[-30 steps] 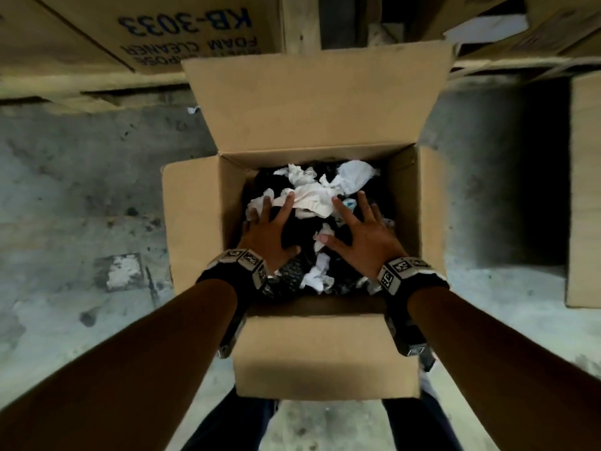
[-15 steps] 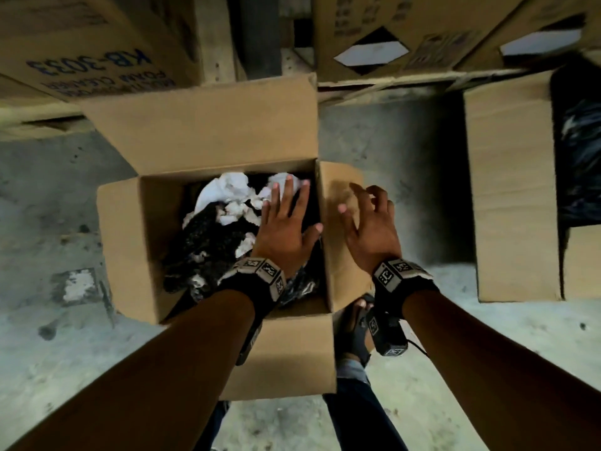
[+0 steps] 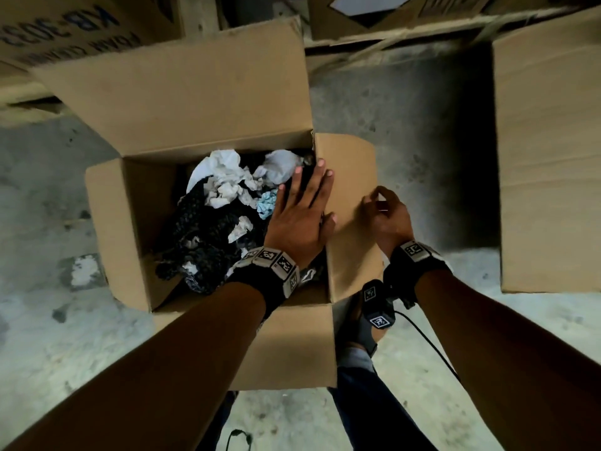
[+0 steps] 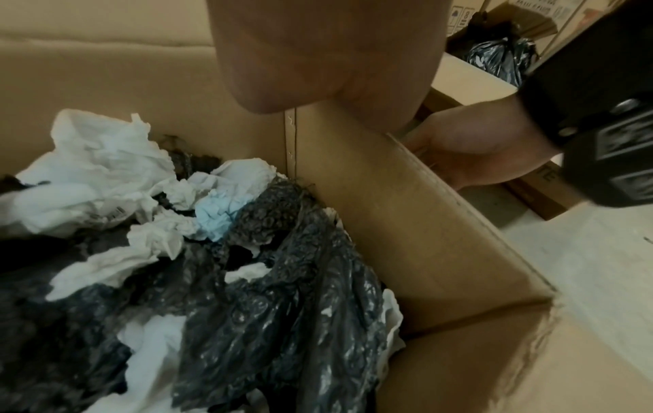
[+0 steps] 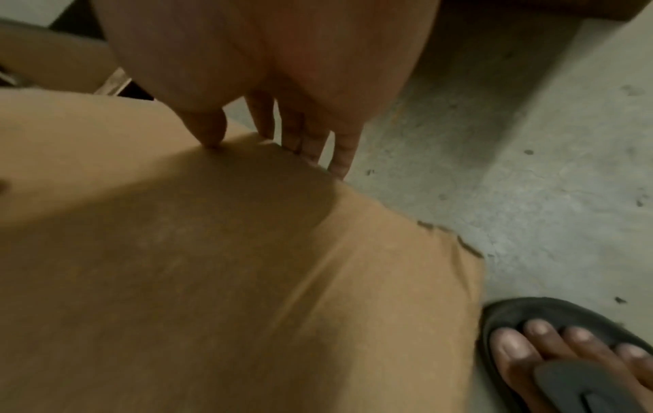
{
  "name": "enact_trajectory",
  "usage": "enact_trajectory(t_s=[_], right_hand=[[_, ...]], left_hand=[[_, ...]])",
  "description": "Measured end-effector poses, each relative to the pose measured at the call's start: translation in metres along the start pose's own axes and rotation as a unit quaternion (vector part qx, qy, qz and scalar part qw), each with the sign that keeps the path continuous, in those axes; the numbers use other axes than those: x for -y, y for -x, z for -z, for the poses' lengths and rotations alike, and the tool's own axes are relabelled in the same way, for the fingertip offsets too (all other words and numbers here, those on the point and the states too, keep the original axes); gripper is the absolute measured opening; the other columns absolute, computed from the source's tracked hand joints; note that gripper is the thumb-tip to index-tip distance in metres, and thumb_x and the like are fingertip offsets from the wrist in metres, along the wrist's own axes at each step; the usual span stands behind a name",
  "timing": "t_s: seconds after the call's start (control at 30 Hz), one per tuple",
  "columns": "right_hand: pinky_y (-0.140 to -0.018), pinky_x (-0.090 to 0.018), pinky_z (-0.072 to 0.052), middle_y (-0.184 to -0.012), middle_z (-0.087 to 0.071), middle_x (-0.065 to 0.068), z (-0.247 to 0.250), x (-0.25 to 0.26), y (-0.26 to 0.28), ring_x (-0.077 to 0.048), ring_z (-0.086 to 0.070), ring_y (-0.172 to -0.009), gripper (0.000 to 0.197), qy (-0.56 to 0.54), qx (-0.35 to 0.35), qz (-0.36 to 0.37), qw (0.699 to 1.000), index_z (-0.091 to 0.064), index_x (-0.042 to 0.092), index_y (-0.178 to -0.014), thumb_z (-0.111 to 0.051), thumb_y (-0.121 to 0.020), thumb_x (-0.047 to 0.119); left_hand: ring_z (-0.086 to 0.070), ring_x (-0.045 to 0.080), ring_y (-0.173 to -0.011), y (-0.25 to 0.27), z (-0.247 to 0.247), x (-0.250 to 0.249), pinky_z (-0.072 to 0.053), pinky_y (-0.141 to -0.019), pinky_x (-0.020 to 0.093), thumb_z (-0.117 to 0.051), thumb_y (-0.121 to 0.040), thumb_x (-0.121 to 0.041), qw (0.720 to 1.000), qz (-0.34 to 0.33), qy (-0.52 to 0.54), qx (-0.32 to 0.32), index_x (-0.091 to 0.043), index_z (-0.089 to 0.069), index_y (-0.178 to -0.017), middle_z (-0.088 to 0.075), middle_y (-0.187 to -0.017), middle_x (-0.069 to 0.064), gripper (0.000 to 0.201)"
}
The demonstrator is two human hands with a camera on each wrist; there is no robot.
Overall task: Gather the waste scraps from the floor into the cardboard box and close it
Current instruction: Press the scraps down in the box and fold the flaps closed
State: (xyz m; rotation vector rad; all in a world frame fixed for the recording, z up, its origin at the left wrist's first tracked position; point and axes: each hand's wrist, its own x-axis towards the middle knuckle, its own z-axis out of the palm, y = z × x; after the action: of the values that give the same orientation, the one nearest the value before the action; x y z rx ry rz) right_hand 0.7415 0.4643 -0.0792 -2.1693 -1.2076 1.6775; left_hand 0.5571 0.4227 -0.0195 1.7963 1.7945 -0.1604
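The open cardboard box (image 3: 107, 222) stands on the concrete floor, filled with waste scraps (image 3: 224, 187): crumpled white paper, black plastic film and one light blue piece (image 4: 215, 215). My left hand (image 3: 302, 209) lies flat with straight fingers on the scraps, against the box's right inner wall (image 4: 388, 223). My right hand (image 3: 382, 209) pinches the outer edge of the right flap (image 3: 351, 229). In the right wrist view the thumb sits on top of the right flap (image 5: 212, 251) and the fingers (image 5: 342, 156) curl over its edge. The back, left and front flaps stand open.
A tall cardboard box (image 3: 549, 157) stands to the right, across a strip of bare floor (image 3: 422, 131). Printed cartons (image 3: 65, 24) line the back. A black plastic bag (image 4: 498, 56) lies in another box. My sandalled foot (image 5: 565, 349) is beside the box's front right corner.
My right hand left the scraps, crossed to the right flap and now grips its outer edge. My left hand slid right across the scraps to the right wall.
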Motion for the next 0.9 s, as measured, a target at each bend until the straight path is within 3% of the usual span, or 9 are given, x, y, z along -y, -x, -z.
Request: enact_trajectory(t_s=[0.1,0.23,0.4,0.47,0.53,0.67,0.73,0.8,0.9], right_hand=[[-0.096,-0.048,-0.054,-0.108,-0.073,-0.009,0.031,0.005,0.020,-0.027,-0.069,-0.103,0.049,-0.005,-0.062,0.030,0.998,-0.060,0.021,-0.131,-0.066,-0.085,0.037],[-0.087,-0.049,-0.057,-0.091,-0.067,0.004,0.071,0.033,0.070,-0.019,-0.065,-0.085,0.036,0.000,-0.072,0.088,0.994,-0.057,0.022,-0.125,-0.066,-0.092,0.012],[-0.072,-0.038,-0.060,-0.100,-0.069,0.010,0.063,0.080,0.134,-0.013,-0.069,-0.085,0.033,-0.002,0.013,0.208,0.978,-0.050,0.030,-0.119,-0.067,-0.094,0.018],[-0.077,-0.030,-0.058,-0.117,-0.067,0.010,0.039,0.094,0.149,-0.008,-0.067,-0.099,0.034,0.003,0.049,0.248,0.967,-0.050,0.028,-0.128,-0.065,-0.097,0.027],[-0.095,-0.027,-0.051,-0.139,-0.058,0.006,0.006,0.101,0.157,-0.009,-0.058,-0.122,0.045,0.050,0.068,0.295,0.952,-0.047,0.025,-0.142,-0.058,-0.100,0.038],[-0.123,-0.038,-0.023,-0.167,-0.023,-0.001,-0.061,0.090,0.148,-0.019,-0.022,-0.153,0.057,0.190,0.124,0.327,0.918,-0.029,0.025,-0.158,-0.039,-0.105,0.046],[-0.124,-0.050,-0.013,-0.170,-0.006,-0.001,-0.087,0.078,0.136,-0.026,-0.007,-0.156,0.060,0.321,0.140,0.318,0.881,-0.019,0.026,-0.161,-0.035,-0.106,0.044],[-0.121,-0.060,-0.006,-0.170,0.005,-0.003,-0.104,0.062,0.125,-0.032,0.003,-0.155,0.064,0.472,0.135,0.308,0.815,-0.013,0.024,-0.162,-0.034,-0.105,0.042],[-0.118,-0.066,0.001,-0.170,0.007,-0.004,-0.119,0.050,0.117,-0.036,0.008,-0.154,0.070,0.612,0.120,0.279,0.730,-0.019,0.022,-0.161,-0.041,-0.100,0.048]], left_hand=[[0.011,0.024,-0.153,0.001,0.006,-0.006,-0.003,-0.123,0.049,-0.029,-0.099,-0.045,1.000,0.009,0.000,0.024,-0.026,0.003,-0.157,0.015,-0.165,-0.008,0.069],[0.010,0.025,-0.153,0.006,0.016,-0.012,-0.008,-0.122,0.052,-0.029,-0.100,-0.043,0.999,0.017,0.028,0.036,-0.026,0.005,-0.157,0.015,-0.165,-0.008,0.068],[0.007,0.025,-0.153,0.032,0.027,0.009,-0.010,-0.123,0.047,-0.029,-0.101,-0.049,0.997,0.041,0.053,0.031,-0.029,0.004,-0.157,0.012,-0.165,-0.010,0.069],[0.006,0.026,-0.153,0.046,0.030,0.027,-0.011,-0.122,0.049,-0.029,-0.101,-0.049,0.997,0.051,0.044,0.030,-0.027,0.003,-0.157,0.011,-0.165,-0.008,0.069],[0.005,0.026,-0.153,0.063,0.033,0.052,-0.011,-0.122,0.049,-0.031,-0.101,-0.045,0.996,0.081,0.038,0.029,-0.025,0.002,-0.157,0.009,-0.166,-0.006,0.069],[0.003,0.027,-0.153,0.102,0.038,0.109,-0.011,-0.122,0.050,-0.032,-0.102,-0.032,0.990,0.138,0.020,-0.002,-0.021,0.001,-0.158,0.004,-0.166,-0.005,0.065],[0.000,0.027,-0.153,0.120,0.037,0.138,-0.012,-0.122,0.049,-0.034,-0.101,-0.031,0.987,0.160,0.006,-0.007,-0.020,-0.002,-0.158,0.003,-0.166,-0.004,0.066],[-0.002,0.027,-0.153,0.135,0.034,0.159,-0.013,-0.122,0.049,-0.036,-0.100,-0.032,0.985,0.170,-0.005,-0.012,-0.019,-0.004,-0.158,0.001,-0.166,-0.003,0.067],[-0.005,0.029,-0.153,0.156,0.029,0.186,-0.016,-0.121,0.049,-0.036,-0.100,-0.031,0.983,0.180,-0.002,-0.022,-0.017,-0.005,-0.158,0.000,-0.166,-0.001,0.067]])
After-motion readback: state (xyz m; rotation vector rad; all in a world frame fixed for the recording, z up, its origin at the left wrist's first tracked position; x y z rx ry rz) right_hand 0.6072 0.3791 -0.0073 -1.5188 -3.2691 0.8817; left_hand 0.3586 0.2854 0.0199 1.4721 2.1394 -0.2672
